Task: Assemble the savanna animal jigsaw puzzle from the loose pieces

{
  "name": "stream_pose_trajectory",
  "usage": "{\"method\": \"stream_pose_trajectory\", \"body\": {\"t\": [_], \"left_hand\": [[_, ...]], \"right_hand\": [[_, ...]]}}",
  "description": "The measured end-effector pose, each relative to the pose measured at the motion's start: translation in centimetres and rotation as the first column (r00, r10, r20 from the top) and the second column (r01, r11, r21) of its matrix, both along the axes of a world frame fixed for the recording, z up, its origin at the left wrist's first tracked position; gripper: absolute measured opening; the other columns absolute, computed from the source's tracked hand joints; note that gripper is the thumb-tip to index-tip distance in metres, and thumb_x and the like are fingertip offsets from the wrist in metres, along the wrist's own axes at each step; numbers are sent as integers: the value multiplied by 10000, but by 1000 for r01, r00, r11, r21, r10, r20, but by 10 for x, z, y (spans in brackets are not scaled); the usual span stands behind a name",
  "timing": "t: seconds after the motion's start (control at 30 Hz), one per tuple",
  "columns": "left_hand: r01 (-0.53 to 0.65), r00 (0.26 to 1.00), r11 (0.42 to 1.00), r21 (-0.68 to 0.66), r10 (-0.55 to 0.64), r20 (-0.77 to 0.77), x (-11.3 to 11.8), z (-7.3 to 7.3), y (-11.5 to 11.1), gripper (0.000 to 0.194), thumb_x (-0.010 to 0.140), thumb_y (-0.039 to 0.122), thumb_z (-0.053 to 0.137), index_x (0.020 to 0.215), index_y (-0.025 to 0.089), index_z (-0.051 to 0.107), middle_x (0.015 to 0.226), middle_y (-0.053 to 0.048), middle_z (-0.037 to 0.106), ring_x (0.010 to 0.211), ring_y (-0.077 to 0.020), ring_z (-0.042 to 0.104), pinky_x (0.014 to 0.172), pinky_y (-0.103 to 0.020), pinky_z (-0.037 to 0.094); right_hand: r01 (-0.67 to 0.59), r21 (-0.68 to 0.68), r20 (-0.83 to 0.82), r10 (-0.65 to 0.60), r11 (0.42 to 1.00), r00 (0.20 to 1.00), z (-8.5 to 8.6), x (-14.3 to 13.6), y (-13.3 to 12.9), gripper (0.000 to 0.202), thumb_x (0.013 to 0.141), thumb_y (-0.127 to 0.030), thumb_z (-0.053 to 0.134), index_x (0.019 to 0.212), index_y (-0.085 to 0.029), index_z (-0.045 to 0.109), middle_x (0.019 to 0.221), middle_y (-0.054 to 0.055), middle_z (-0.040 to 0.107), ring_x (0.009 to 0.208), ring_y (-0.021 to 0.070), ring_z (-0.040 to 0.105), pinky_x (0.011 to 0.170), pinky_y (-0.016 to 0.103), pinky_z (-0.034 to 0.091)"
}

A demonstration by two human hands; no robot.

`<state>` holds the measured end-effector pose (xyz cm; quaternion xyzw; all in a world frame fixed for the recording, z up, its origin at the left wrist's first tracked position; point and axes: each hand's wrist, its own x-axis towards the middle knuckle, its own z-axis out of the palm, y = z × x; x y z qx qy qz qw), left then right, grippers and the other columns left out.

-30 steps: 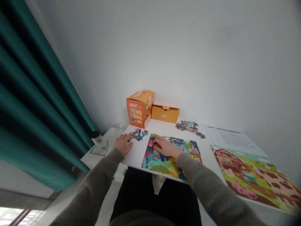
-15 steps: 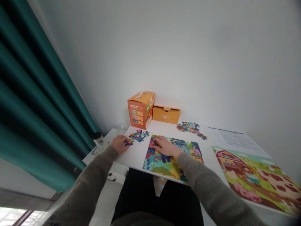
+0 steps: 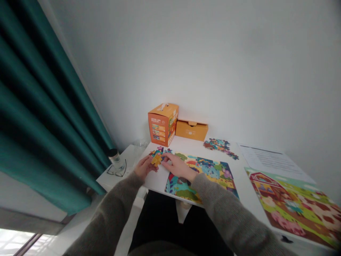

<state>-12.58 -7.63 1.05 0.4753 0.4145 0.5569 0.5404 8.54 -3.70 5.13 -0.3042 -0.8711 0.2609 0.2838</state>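
Note:
Yellow puzzle pieces point(image 3: 156, 159) are gripped in my left hand point(image 3: 144, 167), raised just in front of a small pile of loose pieces point(image 3: 160, 150). My right hand point(image 3: 176, 165) reaches in from the right with bent fingers, its fingertips beside those yellow pieces; whether it holds anything is too small to tell. Under my right wrist lies a colourful jungle-like puzzle point(image 3: 213, 174) with dark blue areas, partly covered by my hand and sleeve.
An orange puzzle box point(image 3: 160, 128) and a low orange box point(image 3: 191, 131) stand by the wall. More loose pieces point(image 3: 220, 145), papers point(image 3: 269, 160) and a farm puzzle point(image 3: 293, 202) lie right. A black-lidded jar point(image 3: 117, 160) and glasses point(image 3: 117, 172) are left.
My left hand has moved right and lifted, with yellow pieces now showing in it. My right hand has shifted left from the puzzle toward my left hand. The view has shifted slightly.

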Motion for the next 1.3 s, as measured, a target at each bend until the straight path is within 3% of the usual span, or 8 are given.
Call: {"method": "stream_pose_trajectory", "body": {"t": [0.13, 0.23, 0.3, 0.43, 0.57, 0.73, 1.03, 1.3], "left_hand": [[48, 988, 990, -135, -27, 154, 14, 4, 0, 517, 713, 603, 715, 920, 155, 560, 730, -48, 673, 540, -186, 652, 496, -319, 529], [-58, 998, 995, -81, 56, -37, 5, 4, 5, 455, 766, 607, 637, 866, 172, 551, 614, -7, 619, 477, -174, 617, 425, -267, 442], [-224, 945, 972, 75, 236, -226, -9, 2, 13, 363, 817, 541, 583, 837, 180, 554, 554, 28, 559, 445, -137, 561, 431, -242, 397], [-430, 619, 839, 333, 542, -568, -38, -5, 32, 171, 842, 332, 529, 914, 192, 597, 668, 2, 610, 622, -163, 599, 626, -295, 489], [-256, 327, 860, 442, 507, -797, -39, -15, 44, 281, 816, 258, 602, 1089, 199, 633, 1056, -91, 681, 994, -253, 623, 879, -403, 495], [-29, 140, 919, 394, 394, -909, -24, -19, 45, 409, 870, 360, 626, 1271, 282, 603, 1298, -64, 620, 1220, -290, 517, 989, -441, 416], [-78, 94, 927, 367, 373, -923, -29, -20, 44, 470, 810, 386, 667, 1266, 285, 618, 1146, -69, 629, 1097, -295, 540, 939, -428, 404], [-67, 60, 934, 351, 355, -933, -26, -17, 38, 466, 791, 239, 579, 1255, 266, 610, 1222, -67, 631, 1117, -298, 523, 962, -448, 369]], "right_hand": [[25, -208, -91, -45, 978, 995, 5, -10, 1, 201, 972, -257, 477, 819, -187, 588, 699, -30, 584, 652, 127, 528, 620, 232, 393], [104, -246, -46, -119, 964, 992, 7, -7, 4, 240, 963, -247, 495, 738, -189, 554, 647, -42, 557, 605, 118, 503, 578, 226, 352], [184, -176, 37, -180, 967, 983, 7, -4, 3, 218, 955, -227, 524, 746, -186, 572, 662, -35, 575, 607, 120, 507, 582, 232, 345], [144, 212, 199, -187, 966, 962, 4, -2, -6, 157, 995, -233, 533, 882, -180, 629, 827, 29, 674, 769, 162, 585, 778, 289, 404], [-147, 541, 403, -102, 828, 909, -2, -8, -20, 159, 1018, -194, 484, 949, -171, 625, 927, 82, 682, 947, 225, 575, 903, 370, 380], [-272, 553, 487, -40, 787, 873, -11, -14, -28, 142, 1009, -182, 496, 979, -174, 635, 963, 73, 669, 982, 228, 542, 875, 371, 381], [-121, 486, 379, -83, 866, 922, -9, -7, -13, 204, 1013, -264, 495, 926, -178, 658, 956, 74, 651, 980, 217, 516, 884, 359, 368], [-82, 445, 336, -81, 892, 938, -8, 0, -10, 183, 1011, -236, 485, 958, -177, 650, 960, 72, 648, 980, 216, 510, 898, 360, 346]]}}
